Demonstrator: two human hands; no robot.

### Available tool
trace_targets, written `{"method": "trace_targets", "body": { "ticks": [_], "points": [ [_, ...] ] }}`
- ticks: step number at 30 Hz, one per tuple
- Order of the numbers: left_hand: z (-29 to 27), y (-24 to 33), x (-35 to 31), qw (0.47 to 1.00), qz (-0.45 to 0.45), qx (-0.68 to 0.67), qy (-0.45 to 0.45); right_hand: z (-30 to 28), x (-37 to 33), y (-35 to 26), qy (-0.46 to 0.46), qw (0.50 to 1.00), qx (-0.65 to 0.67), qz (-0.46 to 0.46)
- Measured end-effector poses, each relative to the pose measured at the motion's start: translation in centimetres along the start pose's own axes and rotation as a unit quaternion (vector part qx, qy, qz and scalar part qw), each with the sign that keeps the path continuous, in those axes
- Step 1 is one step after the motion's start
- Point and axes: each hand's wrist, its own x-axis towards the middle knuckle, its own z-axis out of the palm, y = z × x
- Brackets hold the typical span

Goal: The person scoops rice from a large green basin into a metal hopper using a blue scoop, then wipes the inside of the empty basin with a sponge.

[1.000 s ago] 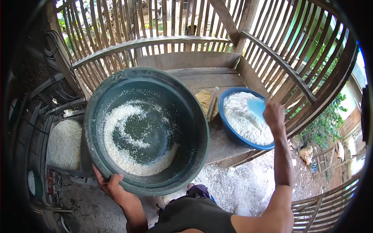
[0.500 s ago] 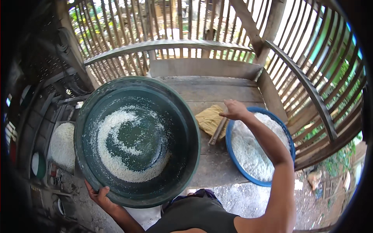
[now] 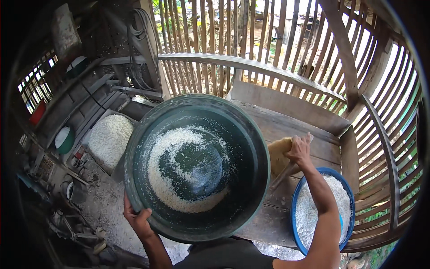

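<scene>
A large dark green basin (image 3: 242, 197) takes up the middle in front of my body. White grains (image 3: 172, 161) lie inside it in a curved band. My left hand (image 3: 138, 219) grips its lower left rim, thumb on top. To the right, over the wooden bench, my right hand (image 3: 300, 150) is closed, its fingers curled beside a rumpled tan cloth or sack (image 3: 278, 156). A wooden stick (image 3: 281, 180) slants down from beneath that hand. What the fingers hold is hidden. Below the right forearm stands a blue basin (image 3: 295, 210) of white flour-like material (image 3: 333, 193).
The wooden bench (image 3: 264, 219) has a raised back board. A slatted fence (image 3: 268, 40) rises behind and at right. On the left a pile of pale grains (image 3: 112, 139) sits near a small green bowl (image 3: 67, 141), a red container (image 3: 38, 112) and shelves.
My view has swung left, so the basins and bench appear farther right. Both hands keep much the same places on the basin and near the stick. The tan cloth looks narrower and smoother.
</scene>
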Motion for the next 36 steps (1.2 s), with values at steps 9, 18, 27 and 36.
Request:
{"method": "trace_targets", "body": {
  "ticks": [9,18,27,36],
  "points": [
    [0.9,0.4,0.5,1.000,-0.002,-0.005,0.004,-1.8,1.3,2.1,-0.058,0.864,0.440,0.240],
    [0.6,0.3,0.5,1.000,-0.004,0.018,0.013,4.3,1.9,0.3,-0.040,0.994,-0.057,-0.086],
    [1.2,0.7,0.2,0.999,0.006,0.035,0.012,6.4,9.0,-2.6,-0.331,0.932,-0.034,-0.148],
    [2.0,1.0,0.8,0.999,-0.013,-0.033,-0.024,-7.1,1.8,0.4,0.025,0.996,0.055,0.068]
  ]
}}
